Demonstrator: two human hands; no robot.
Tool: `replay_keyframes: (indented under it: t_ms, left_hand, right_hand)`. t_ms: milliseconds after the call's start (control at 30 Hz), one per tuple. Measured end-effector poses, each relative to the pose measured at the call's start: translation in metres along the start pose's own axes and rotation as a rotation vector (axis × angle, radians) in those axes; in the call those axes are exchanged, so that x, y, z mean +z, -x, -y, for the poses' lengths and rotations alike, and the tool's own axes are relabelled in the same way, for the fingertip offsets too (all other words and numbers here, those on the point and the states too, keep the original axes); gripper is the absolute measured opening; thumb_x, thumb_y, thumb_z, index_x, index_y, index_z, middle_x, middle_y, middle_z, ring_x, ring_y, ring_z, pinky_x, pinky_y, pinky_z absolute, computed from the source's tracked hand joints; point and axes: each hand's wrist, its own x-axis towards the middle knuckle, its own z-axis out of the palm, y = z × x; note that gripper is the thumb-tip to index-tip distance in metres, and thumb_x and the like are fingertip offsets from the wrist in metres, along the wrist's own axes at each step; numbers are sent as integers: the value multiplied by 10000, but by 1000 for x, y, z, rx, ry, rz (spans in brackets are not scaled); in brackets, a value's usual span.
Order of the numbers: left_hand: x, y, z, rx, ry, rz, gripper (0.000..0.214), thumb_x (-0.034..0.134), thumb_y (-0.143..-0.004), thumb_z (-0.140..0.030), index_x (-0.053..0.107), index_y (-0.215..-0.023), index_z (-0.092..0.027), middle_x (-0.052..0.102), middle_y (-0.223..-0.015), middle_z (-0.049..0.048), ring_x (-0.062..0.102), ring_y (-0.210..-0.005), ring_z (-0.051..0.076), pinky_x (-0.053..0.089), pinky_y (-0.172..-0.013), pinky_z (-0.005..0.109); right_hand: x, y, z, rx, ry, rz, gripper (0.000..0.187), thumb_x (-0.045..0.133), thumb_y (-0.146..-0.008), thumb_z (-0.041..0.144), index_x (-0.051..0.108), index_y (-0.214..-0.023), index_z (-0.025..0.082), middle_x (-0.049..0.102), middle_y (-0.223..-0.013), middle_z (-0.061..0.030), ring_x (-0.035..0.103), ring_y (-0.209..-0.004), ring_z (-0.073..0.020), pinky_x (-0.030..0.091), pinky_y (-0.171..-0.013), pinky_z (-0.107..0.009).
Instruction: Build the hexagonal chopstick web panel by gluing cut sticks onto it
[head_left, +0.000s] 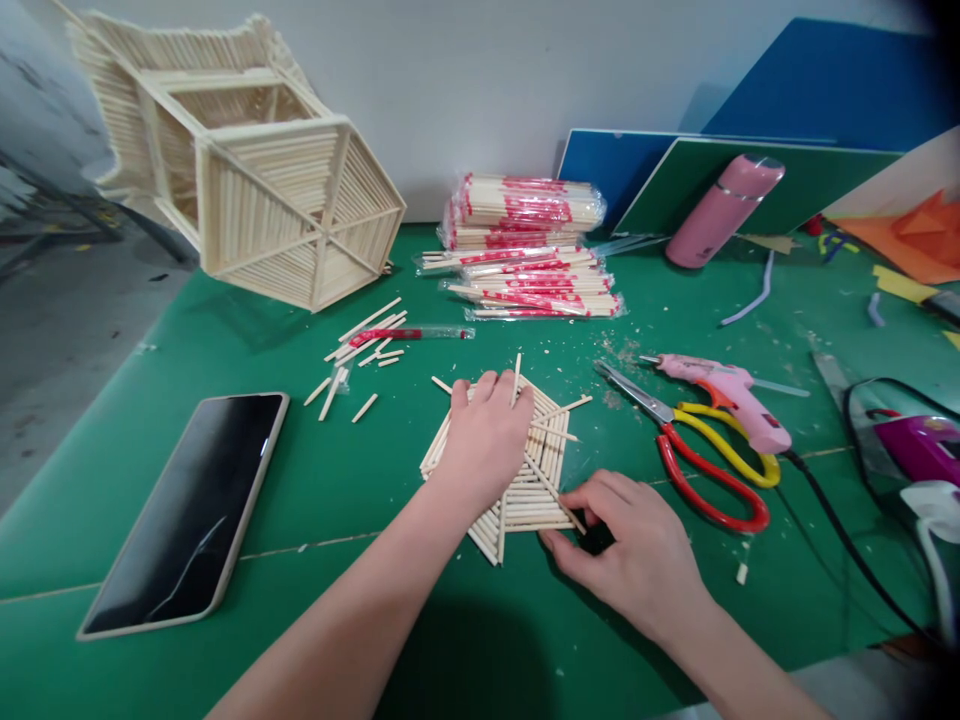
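Observation:
A hexagonal panel of thin wooden sticks (pixel 536 512) lies on the green table, with longer sticks crossing over it like spokes. My left hand (pixel 487 435) is laid over its upper left part, fingers bent down and holding it; the fingertips are hidden. A short stick (pixel 517 378) pokes up beside those fingers. At the panel's lower right corner, my right hand (pixel 626 545) grips the edge near a spoke's end between thumb and fingers. Right of the panel lie scissors with red and yellow handles (pixel 712 510) and a pink glue gun (pixel 739 395).
A large stick-built lantern-like frame (pixel 262 190) stands back left. Wrapped chopstick packs (pixel 532 250) are piled at the wall. Loose cut sticks (pixel 367 335), a phone (pixel 187 510) and a pink bottle (pixel 724 210) lie around. The glue gun's cord (pixel 847 540) runs right.

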Motion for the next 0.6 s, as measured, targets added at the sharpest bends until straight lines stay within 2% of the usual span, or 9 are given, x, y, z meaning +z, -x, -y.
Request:
replay_keyframes:
  t_ms: [200,400,600]
  left_hand:
    - [0,0,0,-3,-3,1,345,391,-820,-122,482,-1151,-155,465,-1257,133,404,-1131,295,323,-883,497]
    - [-1,-1,-1,-12,-1,0,341,390,-819,-121,492,-1142,-159,471,-1254,129,411,-1125,288,324,-885,494]
    - [-2,-1,-1,-15,0,16,349,396,-819,-127,484,-1155,-157,462,-1267,125,400,-1139,291,318,-896,490]
  right_hand:
    - [-4,0,-1,18,-40,54,127,630,-682,320,590,-691,200,527,-595,19,486,-595,-135,313,-557,-253]
    - [-14,3,-12,-27,-194,120,141,584,-727,229,622,-861,207,581,-731,-8,540,-673,-136,415,-625,-261]
    - [-15,3,-17,-70,-225,128,119,530,-766,172,641,-799,198,574,-664,-7,524,-625,-126,408,-583,-256]
